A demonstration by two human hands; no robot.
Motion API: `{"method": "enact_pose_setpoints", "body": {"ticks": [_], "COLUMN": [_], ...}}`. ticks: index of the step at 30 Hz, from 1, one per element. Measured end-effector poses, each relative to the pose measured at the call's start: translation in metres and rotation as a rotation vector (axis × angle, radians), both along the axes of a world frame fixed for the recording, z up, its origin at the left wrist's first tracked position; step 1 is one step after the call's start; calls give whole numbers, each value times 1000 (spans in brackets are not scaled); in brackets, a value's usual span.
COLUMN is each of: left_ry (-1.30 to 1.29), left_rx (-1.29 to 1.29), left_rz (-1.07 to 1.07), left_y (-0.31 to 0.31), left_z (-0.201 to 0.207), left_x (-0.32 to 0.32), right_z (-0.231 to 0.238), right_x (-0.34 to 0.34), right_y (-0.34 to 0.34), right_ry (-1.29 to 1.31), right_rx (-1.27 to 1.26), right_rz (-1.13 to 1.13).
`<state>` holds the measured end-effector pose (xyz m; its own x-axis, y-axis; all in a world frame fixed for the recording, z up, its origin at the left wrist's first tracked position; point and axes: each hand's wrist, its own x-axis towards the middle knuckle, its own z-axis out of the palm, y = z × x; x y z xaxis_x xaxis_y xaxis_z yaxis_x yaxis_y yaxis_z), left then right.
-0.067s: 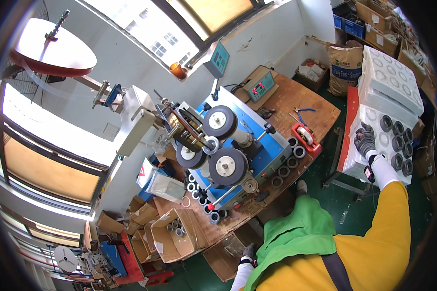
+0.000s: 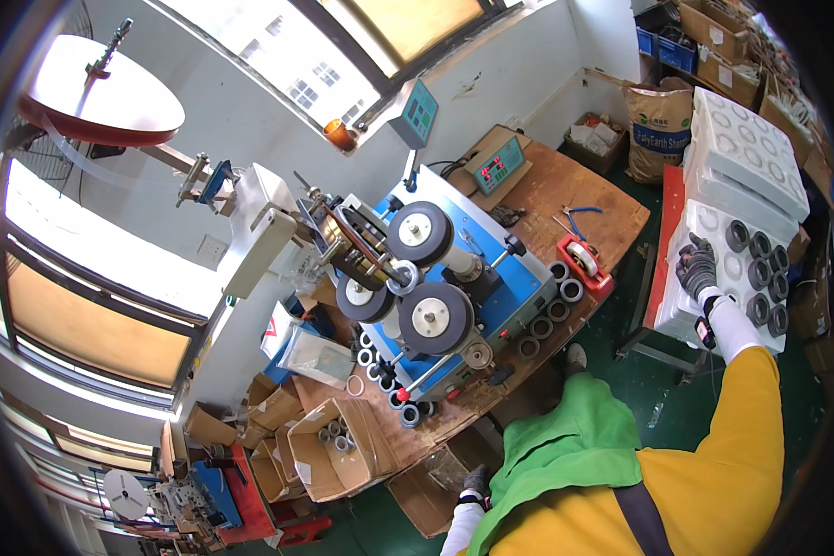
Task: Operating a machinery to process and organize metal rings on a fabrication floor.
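My right hand (image 2: pixel 697 271), in a grey glove, rests on the near white foam tray (image 2: pixel 709 222) at the right. Its fingers are partly spread, and I see nothing held in them. Beside it, several black rings (image 2: pixel 759 275) sit on the tray. Low in the picture, my left hand (image 2: pixel 474 482), also gloved, hangs next to my green apron (image 2: pixel 565 431), close to an open cardboard box (image 2: pixel 426 500). The fingers of that hand are too small and dark to read. Neither hand touches the blue machine (image 2: pixel 519 287), which carries three black rollers (image 2: pixel 430 318).
Black and grey rings (image 2: pixel 540 327) line the front edge of the wooden table (image 2: pixel 602 199), near a red tape dispenser (image 2: pixel 584 259) and blue-handled pliers (image 2: pixel 584 210). A cardboard carton (image 2: pixel 320 468) holds several rings. Stacked foam trays (image 2: pixel 746 139) and a brown sack (image 2: pixel 658 130) stand behind.
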<state>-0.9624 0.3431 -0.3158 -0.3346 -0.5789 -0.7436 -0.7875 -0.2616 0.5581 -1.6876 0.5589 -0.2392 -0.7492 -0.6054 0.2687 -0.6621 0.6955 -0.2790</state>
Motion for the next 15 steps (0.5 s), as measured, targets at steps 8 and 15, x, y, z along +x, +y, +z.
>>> {"method": "enact_pose_setpoints", "body": {"ticks": [8, 15], "left_ry": [-39, 17], "left_rx": [-389, 60], "left_rz": [-564, 226], "left_y": [-2, 17], "left_z": [-36, 32], "left_x": [35, -11], "right_z": [10, 25], "right_x": [1, 14], "right_y": [-12, -14], "right_ry": [-24, -498], "right_rx": [-60, -419], "right_rz": [10, -150]}}
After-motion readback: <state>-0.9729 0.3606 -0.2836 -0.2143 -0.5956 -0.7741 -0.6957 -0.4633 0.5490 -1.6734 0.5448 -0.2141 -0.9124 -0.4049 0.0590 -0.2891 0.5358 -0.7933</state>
